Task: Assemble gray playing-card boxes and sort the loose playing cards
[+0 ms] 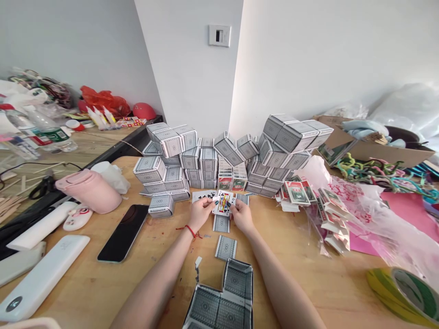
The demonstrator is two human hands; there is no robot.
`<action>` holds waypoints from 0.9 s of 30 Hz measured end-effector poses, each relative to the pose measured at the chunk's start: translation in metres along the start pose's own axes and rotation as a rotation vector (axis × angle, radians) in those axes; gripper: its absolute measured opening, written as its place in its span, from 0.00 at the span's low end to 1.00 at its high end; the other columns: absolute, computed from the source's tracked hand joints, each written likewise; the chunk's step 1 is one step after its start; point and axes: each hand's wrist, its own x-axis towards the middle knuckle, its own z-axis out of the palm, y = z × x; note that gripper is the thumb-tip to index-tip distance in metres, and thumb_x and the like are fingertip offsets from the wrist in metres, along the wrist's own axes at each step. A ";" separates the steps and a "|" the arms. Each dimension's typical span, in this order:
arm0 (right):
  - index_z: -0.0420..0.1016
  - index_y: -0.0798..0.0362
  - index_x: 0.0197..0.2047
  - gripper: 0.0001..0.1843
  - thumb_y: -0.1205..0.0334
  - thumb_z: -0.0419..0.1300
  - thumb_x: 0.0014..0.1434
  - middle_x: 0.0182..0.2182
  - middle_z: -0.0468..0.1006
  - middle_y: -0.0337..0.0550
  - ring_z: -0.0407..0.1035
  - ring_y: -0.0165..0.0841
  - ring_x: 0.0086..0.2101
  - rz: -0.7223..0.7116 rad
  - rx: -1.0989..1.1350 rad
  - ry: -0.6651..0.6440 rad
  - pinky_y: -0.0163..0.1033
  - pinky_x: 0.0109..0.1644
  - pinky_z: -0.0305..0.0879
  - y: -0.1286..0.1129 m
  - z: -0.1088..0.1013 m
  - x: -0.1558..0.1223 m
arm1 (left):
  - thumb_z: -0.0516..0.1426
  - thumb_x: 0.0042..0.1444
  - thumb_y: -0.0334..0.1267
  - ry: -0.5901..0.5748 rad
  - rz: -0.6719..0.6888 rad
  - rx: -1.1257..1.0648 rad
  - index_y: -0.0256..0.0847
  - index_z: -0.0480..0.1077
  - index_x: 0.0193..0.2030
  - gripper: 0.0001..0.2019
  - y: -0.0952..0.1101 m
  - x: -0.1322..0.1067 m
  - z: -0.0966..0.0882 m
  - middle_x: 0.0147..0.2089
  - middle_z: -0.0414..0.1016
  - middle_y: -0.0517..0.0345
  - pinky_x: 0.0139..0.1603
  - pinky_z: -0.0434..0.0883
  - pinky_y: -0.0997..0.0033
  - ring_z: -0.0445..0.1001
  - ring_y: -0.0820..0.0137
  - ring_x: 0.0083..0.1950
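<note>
Both hands meet at the middle of the wooden table [302, 256], pinching a face-up playing card [223, 203] with a court figure on it. My left hand [200, 214], with a red string at the wrist, grips the card's left edge. My right hand [242, 216] grips its right edge. A face-up card with black pips [203, 195] lies just left of them. Two face-down cards [221, 223] [226, 247] lie below the hands. A folded structure of patterned cards [222, 299] sits at the near edge between my forearms.
A heap of folded card cubes [192, 157] lines the back, with card packs [297, 192] and plastic wrap [360, 205] to the right. A black phone [124, 232], pink bottle [89, 190], white power bank [44, 275] and tape roll [404, 294] lie around.
</note>
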 end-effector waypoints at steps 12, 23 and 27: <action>0.61 0.53 0.24 0.15 0.50 0.57 0.46 0.15 0.64 0.34 0.56 0.26 0.15 -0.011 0.137 0.035 0.31 0.17 0.52 0.003 -0.002 0.003 | 0.59 0.43 0.39 -0.328 -0.280 -0.517 0.37 0.73 0.36 0.12 0.005 0.000 -0.009 0.37 0.75 0.55 0.38 0.71 0.63 0.73 0.67 0.35; 0.61 0.52 0.23 0.13 0.51 0.56 0.47 0.16 0.64 0.35 0.57 0.27 0.16 -0.038 0.057 0.059 0.32 0.18 0.52 0.008 0.000 0.001 | 0.63 0.38 0.38 -0.326 -0.267 -0.433 0.35 0.73 0.36 0.15 0.008 0.000 -0.003 0.36 0.76 0.54 0.41 0.69 0.67 0.73 0.69 0.35; 0.64 0.53 0.24 0.13 0.52 0.55 0.48 0.16 0.66 0.36 0.60 0.29 0.18 -0.076 -0.028 0.078 0.32 0.20 0.53 0.007 -0.001 0.000 | 0.64 0.36 0.37 -0.292 -0.281 -0.427 0.35 0.73 0.35 0.16 0.012 -0.001 0.000 0.35 0.76 0.54 0.38 0.69 0.70 0.72 0.71 0.33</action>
